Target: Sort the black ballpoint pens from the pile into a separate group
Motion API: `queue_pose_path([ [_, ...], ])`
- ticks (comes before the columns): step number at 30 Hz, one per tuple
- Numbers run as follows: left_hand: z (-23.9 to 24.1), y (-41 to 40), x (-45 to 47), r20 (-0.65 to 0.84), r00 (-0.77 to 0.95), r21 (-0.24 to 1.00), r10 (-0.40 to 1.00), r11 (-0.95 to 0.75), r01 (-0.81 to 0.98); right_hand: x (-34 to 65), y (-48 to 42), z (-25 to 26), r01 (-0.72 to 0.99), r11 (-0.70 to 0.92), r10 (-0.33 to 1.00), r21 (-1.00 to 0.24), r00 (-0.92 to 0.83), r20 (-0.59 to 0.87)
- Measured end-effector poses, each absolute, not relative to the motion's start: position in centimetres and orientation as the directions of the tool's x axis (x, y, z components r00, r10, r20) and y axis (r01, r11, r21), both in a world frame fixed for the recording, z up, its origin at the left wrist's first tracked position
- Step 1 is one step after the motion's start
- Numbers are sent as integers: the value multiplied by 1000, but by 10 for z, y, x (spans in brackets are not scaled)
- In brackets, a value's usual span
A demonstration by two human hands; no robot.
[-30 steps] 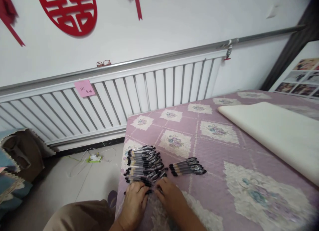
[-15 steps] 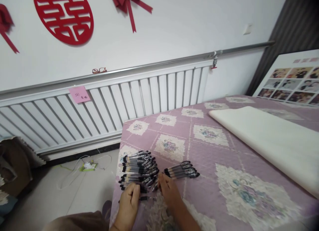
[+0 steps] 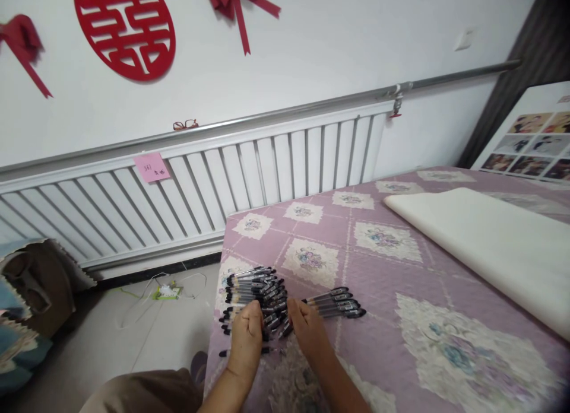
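A dense pile of black-capped gel pens (image 3: 252, 282) lies near the left edge of the bed or table, on a purple floral cover (image 3: 374, 348). To its right, several more pens (image 3: 338, 303) lie side by side in a smaller row. My left hand (image 3: 247, 330) is closed over the front of the pile, and whatever its fingers pinch is hidden. Between the two groups, my right hand (image 3: 307, 325) is closed too, its fingertips beside the pens; I cannot make out what is in them. One loose pen (image 3: 267, 350) lies partly behind my left wrist.
A folded cream sheet (image 3: 481, 241) lies on the right of the cover. Behind stands a white radiator (image 3: 285, 164) with a pink note (image 3: 151, 167); glasses (image 3: 186, 124) rest on the pipe above. Cords and a small green-white item (image 3: 169, 291) are on the floor.
My left hand has moved up and right over the pile, closer to my right hand, uncovering more of the loose pen. The whole view has shifted slightly.
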State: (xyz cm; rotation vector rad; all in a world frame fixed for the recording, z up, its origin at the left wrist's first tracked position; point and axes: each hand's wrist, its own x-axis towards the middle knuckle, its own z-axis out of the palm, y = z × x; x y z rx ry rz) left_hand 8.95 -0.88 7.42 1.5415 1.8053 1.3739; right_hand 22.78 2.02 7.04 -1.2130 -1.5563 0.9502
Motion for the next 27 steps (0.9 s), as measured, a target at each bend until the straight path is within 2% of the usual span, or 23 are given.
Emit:
queue_pose_path([
  [4,64,-19,72,316,-201,793,927,-141,593,233,17,69,440,235,952,-866,-282,115],
  [9,33,-50,44,327,-11,609,945,-202,767,236,3,65,704,317,905,-636,-425,-19],
  [13,16,-67,37,391,63,411,918,-236,881,235,-6,58,764,372,882,-527,-467,-54],
  [17,14,-66,43,353,67,345,933,-196,918,230,-10,54,804,376,881,-460,-464,-92],
  [22,20,-59,46,256,74,367,964,-168,915,228,-10,51,798,385,880,-464,-468,-75],
  [27,26,-60,45,230,93,430,969,-187,883,231,-3,49,709,331,895,-623,-444,-30],
])
